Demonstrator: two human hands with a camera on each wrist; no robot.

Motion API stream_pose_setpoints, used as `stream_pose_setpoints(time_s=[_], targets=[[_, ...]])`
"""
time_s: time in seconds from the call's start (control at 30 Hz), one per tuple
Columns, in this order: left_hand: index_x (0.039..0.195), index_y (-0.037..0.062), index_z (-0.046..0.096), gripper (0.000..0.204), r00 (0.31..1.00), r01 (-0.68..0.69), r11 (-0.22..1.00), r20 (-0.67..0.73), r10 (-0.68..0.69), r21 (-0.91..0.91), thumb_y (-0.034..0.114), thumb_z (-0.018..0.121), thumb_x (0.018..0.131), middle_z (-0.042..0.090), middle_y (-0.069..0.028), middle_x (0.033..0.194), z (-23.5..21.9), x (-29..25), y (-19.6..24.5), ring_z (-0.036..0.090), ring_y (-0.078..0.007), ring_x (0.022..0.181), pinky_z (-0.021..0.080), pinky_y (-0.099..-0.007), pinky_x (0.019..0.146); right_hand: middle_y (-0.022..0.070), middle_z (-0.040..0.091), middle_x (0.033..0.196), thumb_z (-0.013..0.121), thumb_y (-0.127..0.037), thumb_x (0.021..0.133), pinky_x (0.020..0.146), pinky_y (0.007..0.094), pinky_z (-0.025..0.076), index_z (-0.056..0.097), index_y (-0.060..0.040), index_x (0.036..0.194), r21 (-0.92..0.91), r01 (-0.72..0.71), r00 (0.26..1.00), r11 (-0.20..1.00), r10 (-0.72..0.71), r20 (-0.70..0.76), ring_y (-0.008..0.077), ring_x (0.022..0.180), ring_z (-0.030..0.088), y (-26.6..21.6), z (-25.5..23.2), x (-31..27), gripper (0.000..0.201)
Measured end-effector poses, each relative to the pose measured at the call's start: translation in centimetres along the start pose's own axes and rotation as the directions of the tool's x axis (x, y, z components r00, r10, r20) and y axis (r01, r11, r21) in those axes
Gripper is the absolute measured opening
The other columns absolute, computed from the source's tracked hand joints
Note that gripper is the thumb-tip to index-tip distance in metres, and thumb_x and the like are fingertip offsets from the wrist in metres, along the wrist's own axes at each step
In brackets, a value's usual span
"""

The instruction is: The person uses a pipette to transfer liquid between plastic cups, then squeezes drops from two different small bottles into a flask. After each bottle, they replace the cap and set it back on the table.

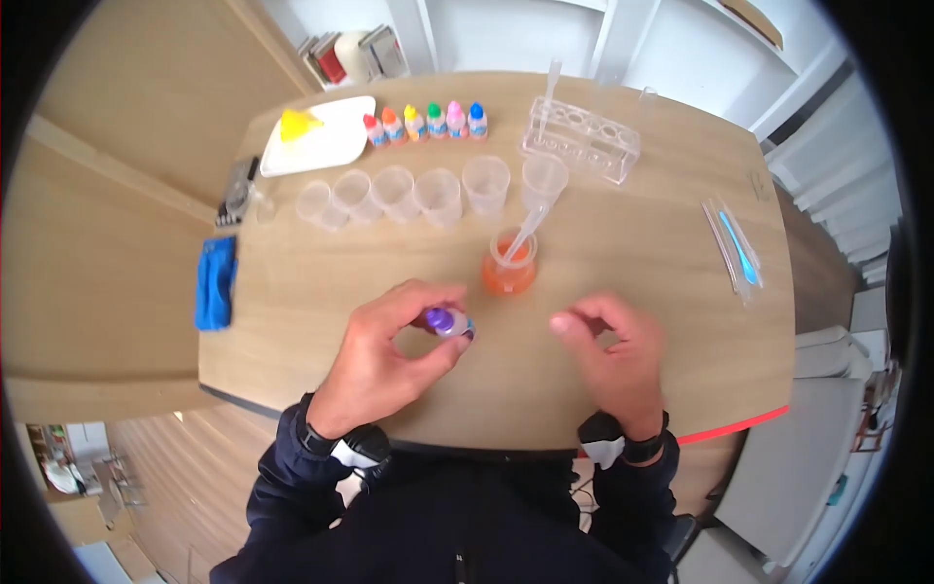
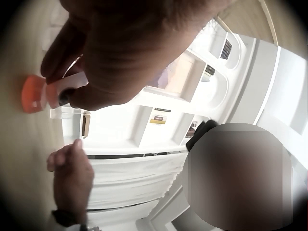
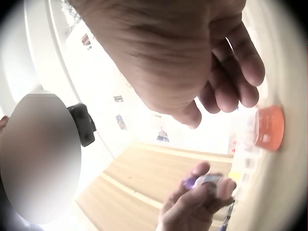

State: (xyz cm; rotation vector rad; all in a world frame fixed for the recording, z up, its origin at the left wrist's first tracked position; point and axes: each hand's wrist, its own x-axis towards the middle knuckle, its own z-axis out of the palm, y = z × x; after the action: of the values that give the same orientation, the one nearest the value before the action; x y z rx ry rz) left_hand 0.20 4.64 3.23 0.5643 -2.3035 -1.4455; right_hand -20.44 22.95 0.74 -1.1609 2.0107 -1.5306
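Note:
In the head view my left hand (image 1: 385,352) grips a small bottle with a purple cap (image 1: 443,320), tilted, between thumb and fingers. My right hand (image 1: 619,352) holds nothing, its fingers loosely bent above the table. Beyond and between the hands stands a flask of orange liquid (image 1: 509,273) with a clear pipette (image 1: 530,226) leaning in its neck. The right wrist view shows the same bottle (image 3: 210,182) in my left hand (image 3: 190,207), with the flask (image 3: 270,128) past my right fingers.
Several clear cups (image 1: 394,194) line the middle of the table (image 1: 642,234). Behind them are capped colour bottles (image 1: 435,121), a white tray (image 1: 341,134) with a yellow funnel (image 1: 298,125), and a clear rack (image 1: 584,139). A blue cloth-like item (image 1: 215,283) lies left, wrapped tools (image 1: 735,247) right.

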Motion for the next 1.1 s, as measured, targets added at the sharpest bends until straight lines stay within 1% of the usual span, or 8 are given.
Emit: stream_pose_setpoints(time_s=[0.03,0.13,0.37,0.47,0.67,0.77,0.93,1.1], targets=[[0.14,-0.0016,0.068,0.055,1.0,-0.014,1.0,-0.006,0.014,0.005,-0.008,0.083,0.088,0.078,-0.0097,0.112,0.8,-0.3,0.4,0.078,-0.0204,0.102,0.062,-0.035,0.094,0.0076,0.072,0.081,0.09,-0.017,0.094,0.063,0.0307,0.052,0.074,-0.0023,0.095,-0.031,0.092,0.995,0.995,-0.091,0.027,0.0159,0.071,0.068,-1.4,0.6,-0.2,0.021],[0.153,0.0007,0.059,0.072,0.996,-0.09,0.995,0.019,0.089,0.05,-0.006,0.085,0.086,0.078,-0.0116,0.111,1.8,-1.0,0.9,0.078,-0.0225,0.1,0.062,-0.0361,0.092,0.0084,0.076,0.093,0.092,-0.016,0.091,0.069,0.0322,0.058,0.077,-0.0053,0.108,-0.031,0.15,0.984,0.988,-0.146,0.098,0.0195,0.085,0.076,-4.3,2.7,-1.1,0.025],[0.162,0.0032,0.049,0.088,0.988,-0.139,0.968,0.09,0.122,0.21,-0.001,0.089,0.084,0.078,-0.0142,0.117,2.4,-1.8,1.6,0.078,-0.0282,0.102,0.063,-0.0387,0.092,0.0092,0.074,0.097,0.09,-0.012,0.092,0.069,0.0338,0.058,0.077,-0.0054,0.111,-0.126,0.265,0.959,0.956,-0.247,0.142,0.0228,0.08,0.073,-3.4,3.9,-2.1,0.024],[0.161,0.0029,0.05,0.087,0.98,-0.195,0.978,-0.022,0.197,0.074,0.002,0.091,0.084,0.077,-0.0148,0.122,2.6,-2.2,0.9,0.078,-0.0287,0.107,0.062,-0.0383,0.094,0.0088,0.075,0.099,0.088,-0.01,0.094,0.069,0.0319,0.057,0.076,-0.0046,0.112,-0.023,0.196,0.976,0.98,-0.193,0.098,0.0207,0.081,0.072,-3.2,3.6,-2.5,0.022],[0.15,-0.0007,0.062,0.068,0.998,0.053,0.98,-0.015,-0.057,-0.192,0.004,0.091,0.089,0.077,-0.0132,0.123,4.1,-3.6,0.0,0.075,-0.0211,0.106,0.062,-0.0354,0.095,0.0095,0.076,0.105,0.082,-0.007,0.1,0.073,0.029,0.057,0.076,0.0,0.116,0.131,0.082,0.996,0.988,-0.084,0.009,0.0157,0.089,0.072,-2.9,3.3,-3.0,0.018],[0.14,-0.0016,0.07,0.053,0.996,0.067,0.941,-0.037,-0.084,-0.331,0.001,0.09,0.091,0.077,-0.0124,0.12,4.7,-3.9,-1.0,0.074,-0.0187,0.104,0.062,-0.0339,0.091,0.0099,0.077,0.106,0.08,-0.005,0.102,0.074,0.0287,0.057,0.075,0.0014,0.118,0.164,0.061,0.998,0.985,-0.061,-0.005,0.0151,0.09,0.072,-2.7,3.4,-3.2,0.018],[0.132,-0.0015,0.076,0.043,0.996,-0.024,0.939,-0.087,-0.006,-0.344,-0.004,0.088,0.091,0.077,-0.012,0.115,4.7,-3.8,-1.4,0.074,-0.0189,0.103,0.062,-0.0325,0.086,0.0092,0.077,0.102,0.081,-0.006,0.102,0.073,0.0282,0.057,0.076,0.0011,0.115,0.162,0.019,0.999,0.987,-0.026,0.036,0.0145,0.088,0.072,-2.9,2.9,-3.2,0.015],[0.129,-0.0019,0.078,0.041,0.996,-0.058,0.958,-0.083,0.036,-0.28,-0.007,0.088,0.089,0.078,-0.0123,0.11,4.5,-4.2,-1.4,0.075,-0.0181,0.097,0.063,-0.0327,0.081,0.0093,0.076,0.094,0.082,-0.006,0.101,0.071,0.0298,0.055,0.076,0.0007,0.108,-0.001,-0.014,0.984,1.0,0.014,0.178,0.0159,0.08,0.07,-4.1,1.4,-2.7,0.011]])
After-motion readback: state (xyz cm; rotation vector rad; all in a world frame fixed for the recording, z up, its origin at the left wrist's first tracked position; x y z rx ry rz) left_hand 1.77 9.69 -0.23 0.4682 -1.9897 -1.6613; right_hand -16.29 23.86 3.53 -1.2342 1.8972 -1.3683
